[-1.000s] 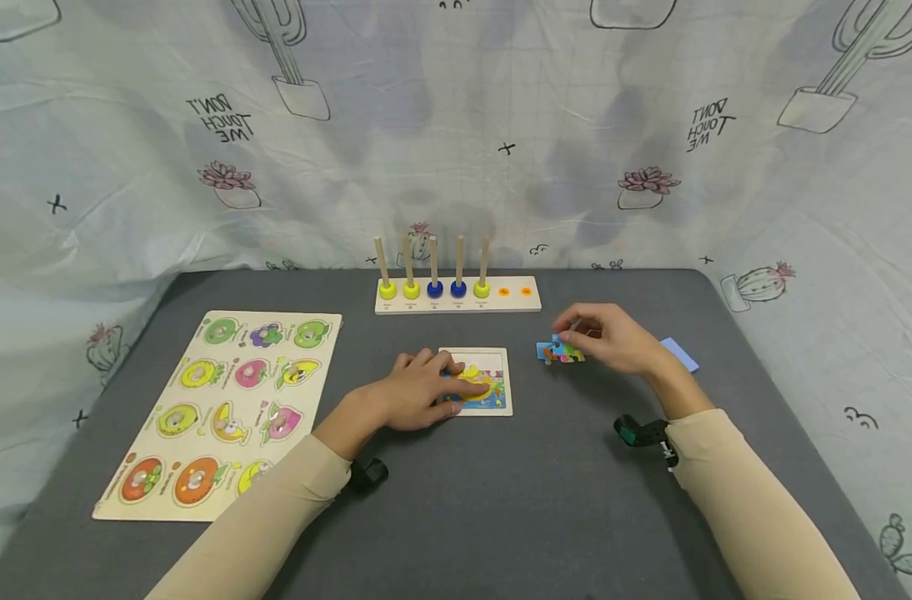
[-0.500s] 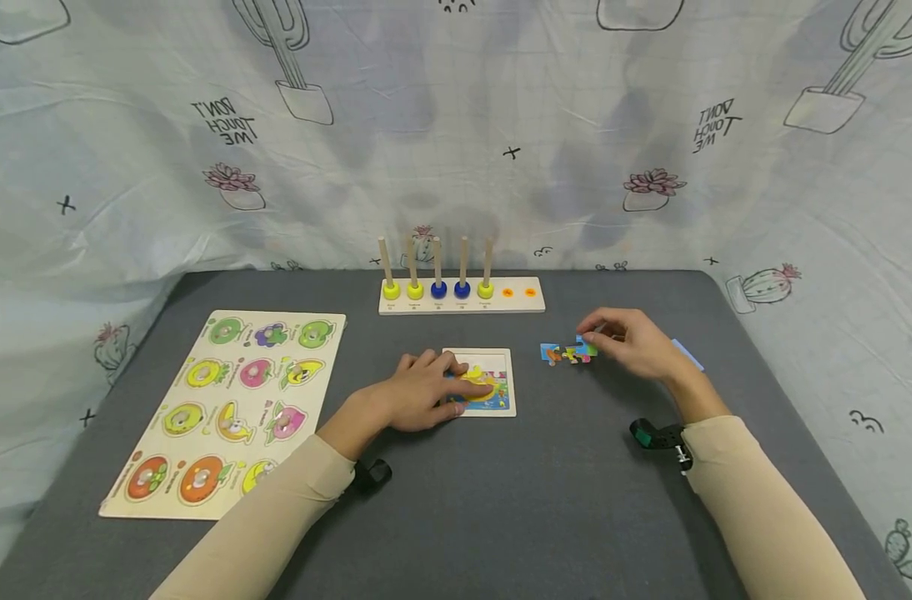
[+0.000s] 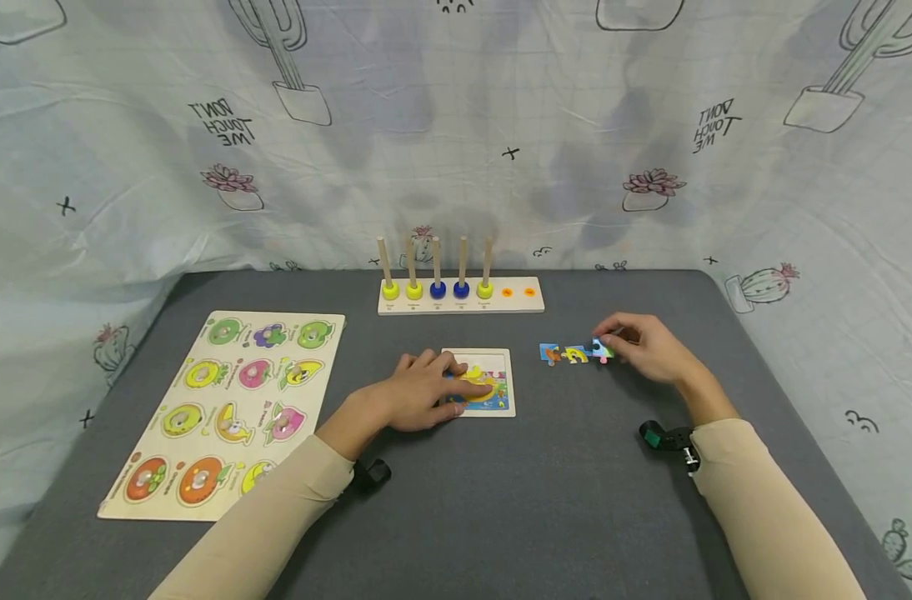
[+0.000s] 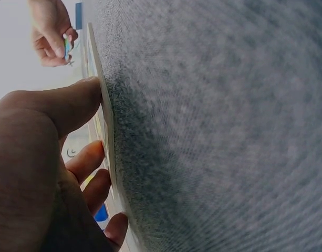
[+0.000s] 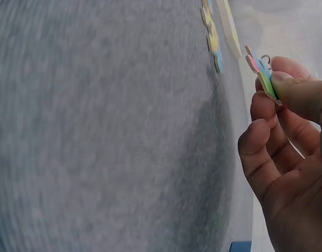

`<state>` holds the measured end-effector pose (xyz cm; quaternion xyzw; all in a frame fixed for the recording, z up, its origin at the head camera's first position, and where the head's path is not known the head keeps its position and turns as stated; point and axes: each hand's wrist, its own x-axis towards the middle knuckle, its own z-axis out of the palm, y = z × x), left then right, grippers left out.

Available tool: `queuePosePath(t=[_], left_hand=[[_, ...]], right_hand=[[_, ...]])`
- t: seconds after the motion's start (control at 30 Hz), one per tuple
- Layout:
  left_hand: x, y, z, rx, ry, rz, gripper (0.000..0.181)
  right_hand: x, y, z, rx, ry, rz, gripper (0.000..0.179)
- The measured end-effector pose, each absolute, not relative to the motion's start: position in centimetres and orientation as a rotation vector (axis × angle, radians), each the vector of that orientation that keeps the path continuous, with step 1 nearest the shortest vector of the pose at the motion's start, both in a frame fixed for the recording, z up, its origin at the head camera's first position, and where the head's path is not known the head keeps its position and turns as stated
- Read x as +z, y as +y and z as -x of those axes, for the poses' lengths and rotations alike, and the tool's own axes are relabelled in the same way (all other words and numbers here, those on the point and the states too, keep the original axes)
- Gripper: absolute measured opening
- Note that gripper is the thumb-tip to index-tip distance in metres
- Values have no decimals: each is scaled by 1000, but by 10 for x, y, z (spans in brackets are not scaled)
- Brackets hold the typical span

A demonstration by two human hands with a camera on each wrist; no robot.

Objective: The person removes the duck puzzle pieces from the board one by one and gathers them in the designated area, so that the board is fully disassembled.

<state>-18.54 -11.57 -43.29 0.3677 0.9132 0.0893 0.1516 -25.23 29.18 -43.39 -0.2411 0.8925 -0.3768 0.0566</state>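
Observation:
My left hand (image 3: pixel 424 392) rests on a small wooden jigsaw tray (image 3: pixel 508 367), fingers spread over the picture pieces (image 3: pixel 493 400) fitted in its lower part. The left wrist view shows its thumb (image 4: pixel 79 102) at the tray's near edge. To the right, my right hand (image 3: pixel 651 350) pinches a blue, green and pink jigsaw piece (image 5: pixel 267 81) between thumb and fingers; the right wrist view shows it tilted and raised off the table. Just left of that hand, a blue-and-orange piece (image 3: pixel 549 352) and a blue-and-yellow piece (image 3: pixel 575 354) lie side by side.
A large fruit peg board (image 3: pixel 276 333) lies at the left, partly covered by my left sleeve. At the back stands a wooden peg counter (image 3: pixel 456 305) with upright rods and yellow and blue rings. A blue flat thing (image 5: pixel 240 247) shows low in the right wrist view.
My right hand has drawn the pinched jigsaw piece to the right, away from the two others, which now show uncovered. My left hand has stayed on the tray.

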Motion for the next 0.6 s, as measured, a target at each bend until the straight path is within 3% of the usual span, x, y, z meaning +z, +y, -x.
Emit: queuePosePath(t=[0.6], left_hand=[[-434,-116,184,257,2616,-1038,48]], right_hand=[[-436,300,253,-966,2768,645,18]])
